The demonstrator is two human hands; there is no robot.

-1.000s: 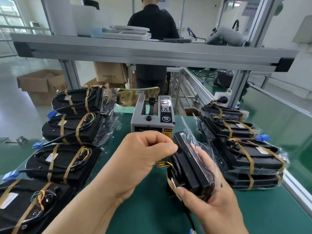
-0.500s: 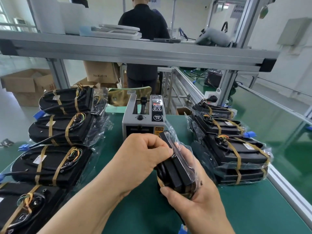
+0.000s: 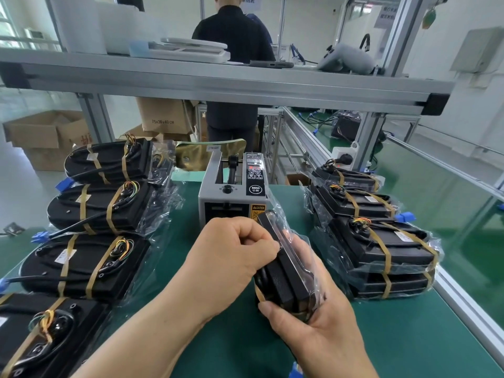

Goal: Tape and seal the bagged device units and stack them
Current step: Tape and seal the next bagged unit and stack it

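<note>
Held up on edge between both hands: one bagged unit (image 3: 283, 276), black, in clear plastic, a tan tape band round its near end. Cradled from below and from the right by the right hand (image 3: 321, 331), thumb hooked over the near end, fingers showing through the plastic on the far side. Pinched on its left face by the left hand (image 3: 231, 257), fingers curled in tight, thumb tip pushed against the bag. Both hands clamped on it, close together, with only the unit between them. Seemed raised off the green mat (image 3: 409, 336), though its lower end was hidden behind the right palm, so could not tell for sure.

Just past the left knuckles: a grey tape dispenser (image 3: 231, 197), front slot turned toward the hands, the bag's loose top nearly at its right corner. Out to the right of the right hand: a stack of taped units (image 3: 381, 249), piled two high nearest the hand and running away from it. Left of the left forearm: a row of taped units (image 3: 90, 266), laid flat side by side, each banded twice in tan, coloured wires on top.

Well beyond the hands, over the dispenser: a metal shelf (image 3: 218, 80), and behind it a person (image 3: 234, 36) in dark clothes, back turned. Far off past the left hand: cardboard boxes (image 3: 46, 132) on the floor.
</note>
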